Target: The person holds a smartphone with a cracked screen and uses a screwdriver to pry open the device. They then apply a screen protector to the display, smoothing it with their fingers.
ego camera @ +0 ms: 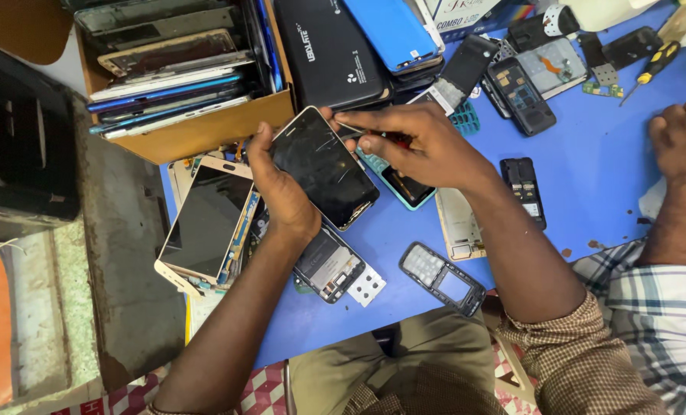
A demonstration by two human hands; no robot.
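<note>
My left hand grips a black smartphone with a scratched, cracked screen, holding it tilted above the blue table. My right hand pinches a thin metal tool with a reddish handle, whose tip touches the phone's upper right edge. Beneath my right hand lies a phone in a teal case.
A cardboard box of stacked phones stands at the back left. A gold-edged phone, an opened phone body, a keypad frame and a small black handset lie around. Another person's hand rests at the right, near a yellow screwdriver.
</note>
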